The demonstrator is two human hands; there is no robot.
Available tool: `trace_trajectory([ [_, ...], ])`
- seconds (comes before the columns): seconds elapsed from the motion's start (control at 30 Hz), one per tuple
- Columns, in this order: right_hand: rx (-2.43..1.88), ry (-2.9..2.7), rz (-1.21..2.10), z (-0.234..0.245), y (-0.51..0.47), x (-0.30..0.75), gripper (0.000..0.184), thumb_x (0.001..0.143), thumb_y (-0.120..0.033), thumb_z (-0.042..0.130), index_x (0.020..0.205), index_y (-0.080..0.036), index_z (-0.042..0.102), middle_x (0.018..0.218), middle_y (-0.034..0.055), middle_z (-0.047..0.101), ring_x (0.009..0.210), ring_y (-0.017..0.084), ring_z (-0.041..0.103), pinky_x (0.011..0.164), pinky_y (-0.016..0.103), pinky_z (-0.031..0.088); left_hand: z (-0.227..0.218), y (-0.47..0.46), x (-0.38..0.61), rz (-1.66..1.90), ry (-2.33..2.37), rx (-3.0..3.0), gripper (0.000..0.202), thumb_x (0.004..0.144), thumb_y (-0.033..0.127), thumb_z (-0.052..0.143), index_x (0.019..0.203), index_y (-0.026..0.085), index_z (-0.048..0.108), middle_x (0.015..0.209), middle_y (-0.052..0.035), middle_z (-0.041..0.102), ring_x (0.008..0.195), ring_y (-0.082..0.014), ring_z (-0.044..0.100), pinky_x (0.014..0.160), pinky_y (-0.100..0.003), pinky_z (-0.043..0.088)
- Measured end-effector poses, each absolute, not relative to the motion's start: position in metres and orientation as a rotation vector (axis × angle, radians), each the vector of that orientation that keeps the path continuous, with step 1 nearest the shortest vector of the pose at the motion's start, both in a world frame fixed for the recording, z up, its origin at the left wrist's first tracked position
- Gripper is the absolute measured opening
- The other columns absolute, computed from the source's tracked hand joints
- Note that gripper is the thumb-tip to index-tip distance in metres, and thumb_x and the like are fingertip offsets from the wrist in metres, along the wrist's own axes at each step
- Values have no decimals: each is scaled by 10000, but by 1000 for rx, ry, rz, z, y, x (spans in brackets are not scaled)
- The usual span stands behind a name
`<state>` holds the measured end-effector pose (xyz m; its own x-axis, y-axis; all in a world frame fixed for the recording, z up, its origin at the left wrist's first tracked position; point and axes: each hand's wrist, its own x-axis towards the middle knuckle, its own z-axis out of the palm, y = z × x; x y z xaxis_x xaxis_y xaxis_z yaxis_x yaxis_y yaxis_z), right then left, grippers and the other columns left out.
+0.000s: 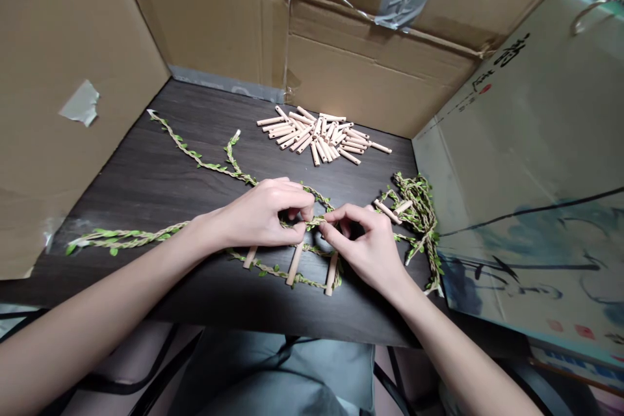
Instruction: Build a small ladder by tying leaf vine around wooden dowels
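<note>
The left hand [258, 214] and the right hand [358, 247] meet low over a dark wood-grain tabletop [121, 188], each closed in a pinch between thumb and forefinger on the same thin leafy cord of twisted tan twine dotted with small green leaves [195, 157]. Only a short stretch of cord shows between them (the fingertips hide exactly how it turns there). Set this close together, the two pinches appear to keep that stretch taut and lifted off the wood. Just below the hands, three short, pale, round wooden pegs [294, 264] lie roughly parallel and spaced apart, with strands of the cord crossing them like a small ladder. One run of cord trails away to the left, another reaches toward the back left, and the rest sits in a tangled leafy bundle [422, 227] at the right, with two more pegs [387, 211] beside it. A loose pile of matching pegs [316, 136] lies farther back, within easy reach, and tall brown cardboard panels [214, 19] wall in the tabletop
</note>
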<state>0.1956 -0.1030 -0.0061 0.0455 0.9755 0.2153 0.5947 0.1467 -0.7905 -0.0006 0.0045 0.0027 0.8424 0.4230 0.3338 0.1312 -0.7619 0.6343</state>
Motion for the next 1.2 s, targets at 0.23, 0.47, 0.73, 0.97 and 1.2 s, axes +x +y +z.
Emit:
trace_trajectory([
  [0.23, -1499, -1754, 468, -5, -99, 203, 231, 844, -215, 764, 1073, -194, 734, 1009, 51, 757, 906, 235, 663, 829, 366, 452, 11, 4, -2, 390, 596, 2068, 251, 897, 298, 709, 1106, 190, 621, 814, 46, 784, 768, -128, 723, 810, -227, 493],
  [0.47, -1254, -1861, 564, -6, -98, 205, 415, 927, -260, 785, 1306, -262, 616, 1101, 26, 761, 1011, 225, 689, 912, 365, 462, 15, 3, -5, 350, 575, 1939, 302, 933, 280, 665, 1062, 233, 397, 869, 24, 786, 842, -158, 738, 821, -266, 507],
  [0.73, -1156, -1849, 606, -14, -95, 197, 144, 924, -195, 776, 1043, -215, 696, 999, 30, 748, 881, 184, 677, 811, 340, 448, 20, 6, -8, 275, 562, 1823, 295, 939, 264, 639, 1037, 232, 363, 863, 5, 770, 799, -149, 687, 790, -277, 498],
  [0.97, -1258, -1873, 527, -15, -95, 200, 62, 908, -169, 750, 903, -209, 702, 883, 1, 773, 703, 150, 628, 769, 358, 382, 25, 16, -15, 200, 547, 1850, 239, 915, 273, 672, 987, 202, 455, 822, -1, 755, 747, -133, 602, 742, -250, 467],
  [1.2, -1263, -1884, 491, -18, -94, 198, 33, 917, -196, 747, 919, -203, 715, 866, -5, 783, 688, 140, 629, 776, 364, 350, 28, 14, -15, 150, 600, 2033, 138, 915, 266, 621, 1013, 169, 620, 645, 63, 550, 588, -103, 431, 574, -210, 335],
])
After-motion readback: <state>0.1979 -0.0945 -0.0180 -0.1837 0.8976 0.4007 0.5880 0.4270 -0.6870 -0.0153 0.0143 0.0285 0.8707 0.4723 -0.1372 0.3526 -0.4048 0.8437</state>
